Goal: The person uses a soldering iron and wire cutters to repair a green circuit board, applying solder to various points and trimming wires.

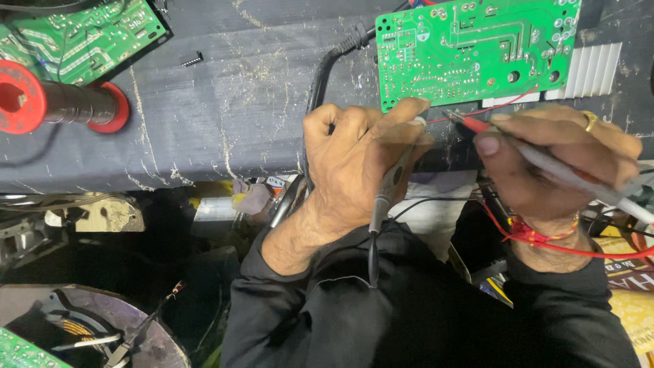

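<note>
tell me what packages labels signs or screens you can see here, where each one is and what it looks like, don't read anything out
Printed package or card: lower right edge, beside the right hand's wrist; flat, dark maroon band above a yellow patterned area, partly hidden.
Small printed label: below the bench edge, left of the left hand's wrist; pale, mostly hidden.
No signs or screens show.

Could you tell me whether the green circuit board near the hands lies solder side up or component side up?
Solder side up: the green circuit board shows traces and solder joints, no parts on top.
</note>
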